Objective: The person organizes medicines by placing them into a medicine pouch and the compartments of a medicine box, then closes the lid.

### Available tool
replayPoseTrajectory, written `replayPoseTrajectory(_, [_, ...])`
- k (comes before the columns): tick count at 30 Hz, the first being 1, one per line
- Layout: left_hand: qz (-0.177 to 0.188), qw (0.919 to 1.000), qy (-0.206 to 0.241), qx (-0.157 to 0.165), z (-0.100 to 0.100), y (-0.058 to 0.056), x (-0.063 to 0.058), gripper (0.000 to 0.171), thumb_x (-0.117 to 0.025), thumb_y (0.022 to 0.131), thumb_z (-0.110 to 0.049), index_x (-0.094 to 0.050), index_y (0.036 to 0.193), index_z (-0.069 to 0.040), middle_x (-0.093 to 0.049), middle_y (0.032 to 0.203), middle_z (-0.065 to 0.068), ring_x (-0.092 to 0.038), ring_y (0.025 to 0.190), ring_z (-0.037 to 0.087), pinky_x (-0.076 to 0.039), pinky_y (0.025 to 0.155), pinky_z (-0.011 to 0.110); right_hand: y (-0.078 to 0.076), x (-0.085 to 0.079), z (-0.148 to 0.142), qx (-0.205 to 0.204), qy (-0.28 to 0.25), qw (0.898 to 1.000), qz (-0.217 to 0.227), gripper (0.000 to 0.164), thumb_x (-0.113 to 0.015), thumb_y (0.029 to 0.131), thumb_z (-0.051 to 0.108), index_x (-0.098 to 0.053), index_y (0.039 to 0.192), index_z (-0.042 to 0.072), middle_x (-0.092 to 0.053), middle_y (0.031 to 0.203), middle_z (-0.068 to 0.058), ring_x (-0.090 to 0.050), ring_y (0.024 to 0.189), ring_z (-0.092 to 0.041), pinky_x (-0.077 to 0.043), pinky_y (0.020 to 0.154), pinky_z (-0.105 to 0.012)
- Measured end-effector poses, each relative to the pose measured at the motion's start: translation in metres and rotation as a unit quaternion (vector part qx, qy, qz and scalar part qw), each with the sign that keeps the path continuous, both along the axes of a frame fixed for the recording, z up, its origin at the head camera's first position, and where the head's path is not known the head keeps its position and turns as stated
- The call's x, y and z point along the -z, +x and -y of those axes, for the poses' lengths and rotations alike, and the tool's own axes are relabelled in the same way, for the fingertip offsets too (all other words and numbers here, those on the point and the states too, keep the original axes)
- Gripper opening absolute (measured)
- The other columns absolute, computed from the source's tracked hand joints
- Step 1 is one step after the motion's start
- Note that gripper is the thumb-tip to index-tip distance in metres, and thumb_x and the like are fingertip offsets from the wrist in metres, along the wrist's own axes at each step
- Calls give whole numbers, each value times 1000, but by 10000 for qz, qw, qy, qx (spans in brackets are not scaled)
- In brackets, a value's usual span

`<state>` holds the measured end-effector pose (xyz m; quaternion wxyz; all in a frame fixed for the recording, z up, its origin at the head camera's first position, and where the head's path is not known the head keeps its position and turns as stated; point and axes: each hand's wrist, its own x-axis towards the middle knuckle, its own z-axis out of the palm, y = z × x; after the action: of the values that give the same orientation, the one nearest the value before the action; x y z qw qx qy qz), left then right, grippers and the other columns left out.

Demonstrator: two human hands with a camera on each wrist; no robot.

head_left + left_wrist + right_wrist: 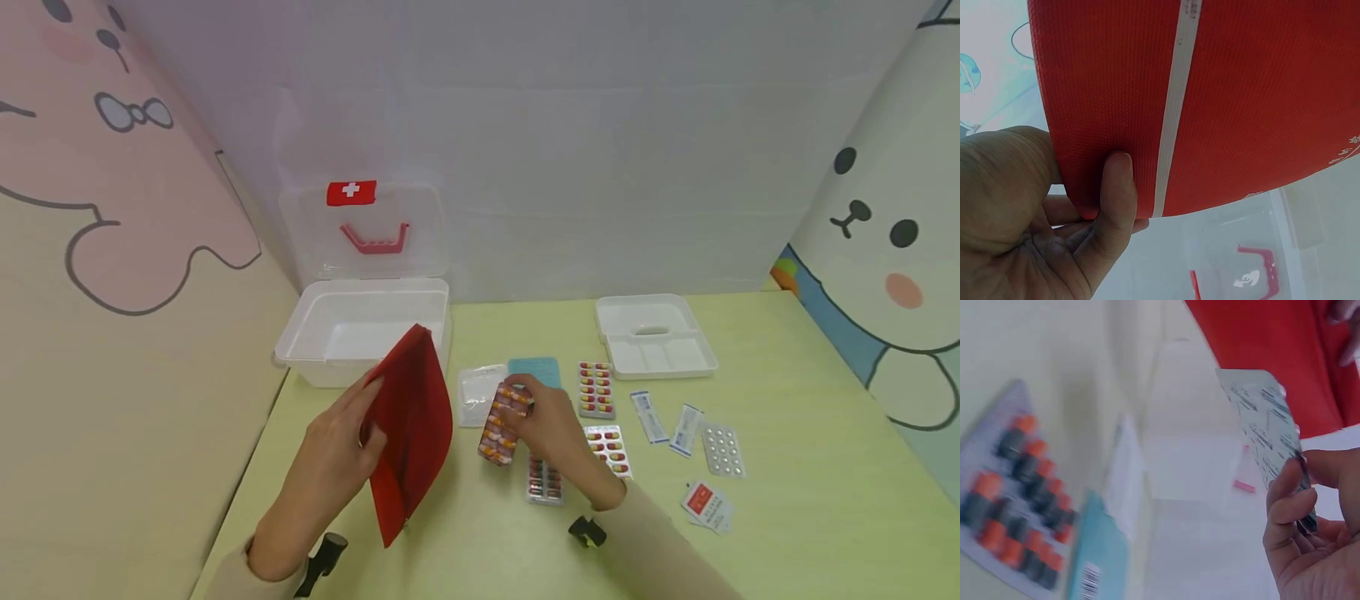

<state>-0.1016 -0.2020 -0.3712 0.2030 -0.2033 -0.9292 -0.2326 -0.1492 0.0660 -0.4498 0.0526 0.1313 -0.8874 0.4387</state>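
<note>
A red fabric pouch (411, 425) is held up by my left hand (330, 454), whose thumb and fingers pinch its edge. In the left wrist view a pale stripe crosses the red pouch (1104, 81). My right hand (551, 421) grips a blister pack of capsules (498, 433) to the right of the pouch, apart from it in the head view. The silver back of that pack (1263, 419) faces the right wrist camera. Below the right hand lies a blister pack of dark and red capsules (545, 483). Another capsule pack (611, 450) is partly hidden by the right forearm.
An open clear first-aid box (300, 337) stands at the back left, its lid upright. A white divided tray (658, 362) sits at the back right. Around lie a clear packet (476, 396), a blue packet (536, 368), a capsule pack (596, 389), small sachets (649, 417), a tablet pack (723, 450) and red-and-white packets (707, 504).
</note>
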Motion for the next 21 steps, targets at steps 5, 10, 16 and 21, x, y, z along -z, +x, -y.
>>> replayPoseTrajectory(5, [179,9998,33,74,-6,-1,-2,52,-54,74,4,-50,126,1,-47,132,13,-54,91,23,-50,62,32,4,-33,-13,147,-252,9978,-604,40,-68,81,19,-57,118,14,-43,47,8,-39,39,-7,-32,35,-26])
replayPoseTrajectory(10, [314,9994,40,116,-14,-2,-3,53,-56,75,3,-48,127,2,-44,135,14,-53,97,24,-51,63,32,10,-58,-17,48,-343,9912,-1278,39,-69,81,21,-58,117,13,-38,45,11,-37,39,-5,-33,35,-26])
replayPoseTrajectory(16, [533,9985,4,160,-30,-6,-6,53,-56,77,1,-46,129,2,-41,137,12,-54,93,22,-51,62,29,17,-78,-8,-245,-358,9858,-1620,38,-69,80,21,-59,116,14,-37,45,12,-35,40,-3,-33,36,-25])
replayPoseTrajectory(21, [610,9979,-76,205,-43,-10,-8,53,-57,78,-1,-45,129,2,-40,138,11,-54,90,21,-53,64,30,16,-88,13,-493,80,9865,-1559,39,-68,81,19,-58,118,12,-49,57,10,-39,46,-4,-39,40,-24])
